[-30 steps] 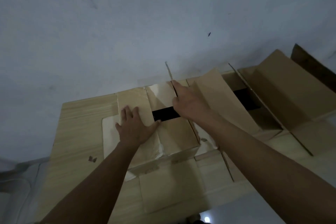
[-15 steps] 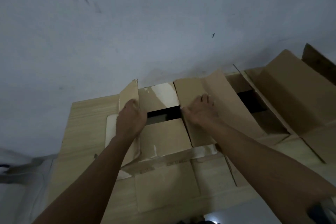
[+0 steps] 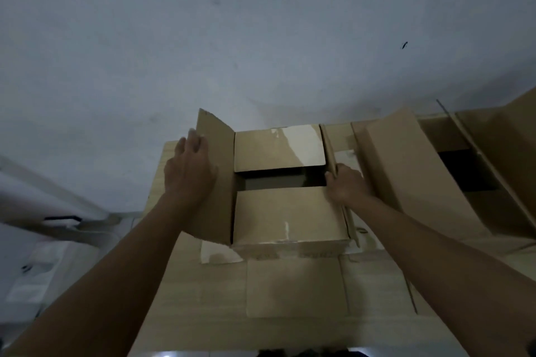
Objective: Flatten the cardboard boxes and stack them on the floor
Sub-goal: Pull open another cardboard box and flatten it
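A brown cardboard box (image 3: 287, 214) stands on a light wooden table (image 3: 191, 293), its two inner flaps lying flat with a dark gap between them. My left hand (image 3: 190, 171) presses flat against the outer face of the raised left flap (image 3: 216, 180), fingers together. My right hand (image 3: 346, 187) grips the edge of the upright right flap (image 3: 333, 159). A second, larger cardboard box (image 3: 452, 171) with opened flaps sits just to the right.
A pale wall (image 3: 261, 38) rises directly behind the table. A flat cardboard piece (image 3: 295, 287) lies on the table in front of the box. White and grey objects (image 3: 46, 229) sit low at the left, beyond the table edge.
Both outer flaps have swung up and outward from lying over the box top. My left hand moved left to the flap's outer face; my right hand shifted right along its flap edge.
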